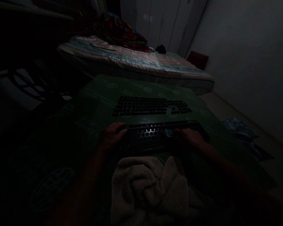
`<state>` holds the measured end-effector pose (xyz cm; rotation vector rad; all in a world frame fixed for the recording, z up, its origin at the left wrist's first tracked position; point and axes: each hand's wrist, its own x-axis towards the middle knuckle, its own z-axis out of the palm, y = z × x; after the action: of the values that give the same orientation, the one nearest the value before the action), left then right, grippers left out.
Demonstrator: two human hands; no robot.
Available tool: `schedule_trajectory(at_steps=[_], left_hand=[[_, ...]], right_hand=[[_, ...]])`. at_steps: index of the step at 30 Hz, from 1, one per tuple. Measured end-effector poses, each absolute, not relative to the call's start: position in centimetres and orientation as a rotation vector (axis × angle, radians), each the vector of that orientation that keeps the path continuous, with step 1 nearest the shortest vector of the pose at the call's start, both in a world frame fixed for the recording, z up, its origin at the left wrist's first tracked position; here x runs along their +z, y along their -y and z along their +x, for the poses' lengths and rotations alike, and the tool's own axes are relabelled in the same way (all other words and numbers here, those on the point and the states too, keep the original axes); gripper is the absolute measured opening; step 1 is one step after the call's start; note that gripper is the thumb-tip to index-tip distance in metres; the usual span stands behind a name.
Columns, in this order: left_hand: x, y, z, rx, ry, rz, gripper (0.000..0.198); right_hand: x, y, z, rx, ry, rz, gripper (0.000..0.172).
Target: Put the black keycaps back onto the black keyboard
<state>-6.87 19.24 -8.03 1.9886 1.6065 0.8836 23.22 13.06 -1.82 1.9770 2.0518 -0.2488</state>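
A black keyboard frame (146, 145) with rows of holes lies before me on a green printed sheet, a bright patch of light on its middle. My left hand (112, 133) grips its left end, the thumb over the edge. Above the frame's right half, my right hand (188, 135) is closed on a small light-blue object (168, 133); its kind is too dark to make out. Just beyond, dark keyboard keys (141, 105) are laid out in rows, with the sheet's print showing among them. A crumpled beige cloth (151, 188) lies close to me, in front of the frame.
The green sheet (89, 103) covers the surface under everything. Behind it is a bed (141, 62) with a striped cover and a red patterned blanket (122, 33). Blue cloth (240, 128) lies on the floor at right, near a pale wall (254, 62). The room is very dark.
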Motion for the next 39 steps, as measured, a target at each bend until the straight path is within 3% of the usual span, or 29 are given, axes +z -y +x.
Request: schedule_trajectory(at_steps=[9,18,33,39], left_hand=[[-8.1,-19.1,-6.8,0.886,-1.604,1.996,0.040],[-8.2,-19.3,-6.9,0.890,-1.609,2.014,0.040],[-8.2,-19.1,-6.8,0.881,-1.621,2.017,0.039],[-8.0,-19.0,-6.6,0.885,-1.621,2.002,0.038]], right_hand=[[-1.0,-12.0,24.6,-0.134,-2.074,1.800,0.031],[-1.7,-11.1,25.6,-0.346,-2.117,2.226,0.035],[-1.4,-11.0,25.8,-0.271,-2.101,1.834,0.031],[-1.4,-11.1,26.9,-0.345,-2.151,2.052,0.034]])
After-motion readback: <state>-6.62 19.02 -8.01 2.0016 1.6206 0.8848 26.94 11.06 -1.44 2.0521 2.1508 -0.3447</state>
